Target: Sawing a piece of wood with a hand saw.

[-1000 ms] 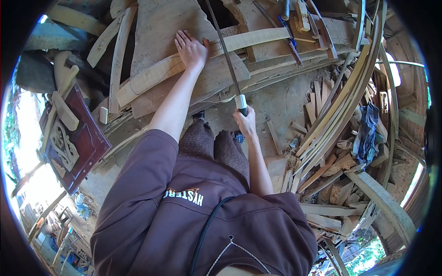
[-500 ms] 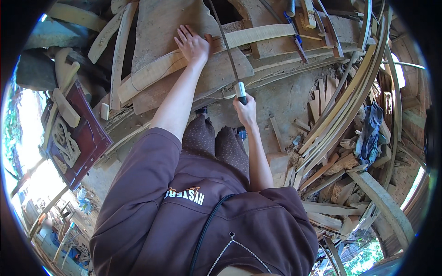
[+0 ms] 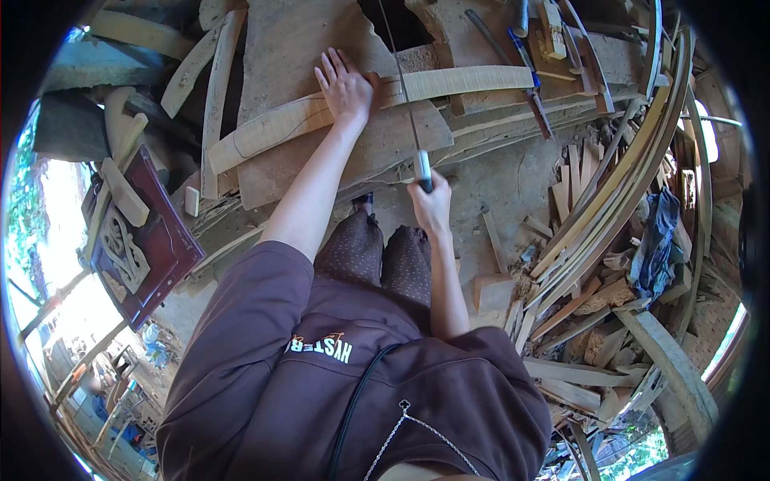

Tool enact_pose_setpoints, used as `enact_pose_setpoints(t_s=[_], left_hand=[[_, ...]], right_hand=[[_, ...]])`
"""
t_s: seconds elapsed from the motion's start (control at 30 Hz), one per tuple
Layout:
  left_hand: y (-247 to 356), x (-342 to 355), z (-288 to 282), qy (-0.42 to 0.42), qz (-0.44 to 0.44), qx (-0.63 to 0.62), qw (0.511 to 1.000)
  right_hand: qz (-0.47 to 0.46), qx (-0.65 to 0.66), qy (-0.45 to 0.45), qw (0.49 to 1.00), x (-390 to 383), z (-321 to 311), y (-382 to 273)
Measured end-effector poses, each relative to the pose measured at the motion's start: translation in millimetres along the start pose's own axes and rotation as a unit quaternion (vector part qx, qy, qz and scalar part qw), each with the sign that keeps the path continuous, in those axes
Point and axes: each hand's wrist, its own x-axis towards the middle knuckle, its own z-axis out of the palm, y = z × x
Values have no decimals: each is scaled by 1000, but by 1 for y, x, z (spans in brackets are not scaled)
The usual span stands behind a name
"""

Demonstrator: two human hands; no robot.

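Note:
A long, curved, pale wood piece (image 3: 281,126) lies across a wide, rough plank (image 3: 277,48), with a thin curved line marked near its left end. My left hand (image 3: 346,86) rests flat on the pale piece, fingers stretched toward the far side. Just right of it, the thin blade of a handsaw (image 3: 407,100) crosses the piece, seen nearly edge-on. My right hand (image 3: 431,200) is wrapped round the saw's handle, which is light-coloured near the blade and dark below. How deep the blade sits in the wood cannot be made out.
Beyond the pale piece's right end lie a blue clamp-like tool (image 3: 525,56) and wood offcuts (image 3: 553,32). Long bent strips (image 3: 618,176) and scrap wood (image 3: 593,305) fill the right side. A dark red carved panel (image 3: 152,240) leans at the left.
The whole view has shifted slightly, moving the scene right and down. My left hand keeps its place on the pale piece. My right hand still grips the saw, its handle slightly nearer me.

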Motion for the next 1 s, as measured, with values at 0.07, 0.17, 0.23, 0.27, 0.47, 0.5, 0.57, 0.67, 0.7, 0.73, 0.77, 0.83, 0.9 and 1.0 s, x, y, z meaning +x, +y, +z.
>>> enact_pose_setpoints(t_s=[0.07,0.17,0.23,0.27,0.47,0.5,0.57,0.67,0.7,0.73,0.77,0.83,0.9,1.0], left_hand=[[8,0,-1,-1,-6,-19,1000],[7,3,-1,1,-31,-16,999],[5,3,-2,6,-24,-22,999],[4,1,-3,6,-25,-20,999],[13,-2,-6,-34,-43,-15,998],[10,-1,-5,-31,-46,-13,998],[4,-1,-2,-21,-16,6,1000],[6,0,-4,-23,-16,0,1000],[6,0,-4,-28,-17,1,999],[5,0,-5,-26,-25,-9,999],[5,0,-5,-23,-32,-18,999],[7,0,-3,-13,-31,-26,999],[6,0,2,-10,-46,-13,999],[8,-1,3,-4,-39,-16,999]], right_hand=[[-6,-7,2,1000,21,2,-5],[-21,10,11,1000,21,16,3],[-16,27,10,999,13,19,11],[-19,26,13,999,10,16,14],[-40,22,46,998,5,22,20],[-42,22,42,998,6,24,20],[-32,25,26,999,10,25,22],[27,64,-5,998,12,17,22],[27,69,-16,997,13,13,18],[25,56,-14,998,13,12,15],[23,43,-12,999,13,10,12],[-38,36,28,998,9,24,26],[-49,29,35,998,-23,26,39],[-42,7,28,999,-70,10,76]])
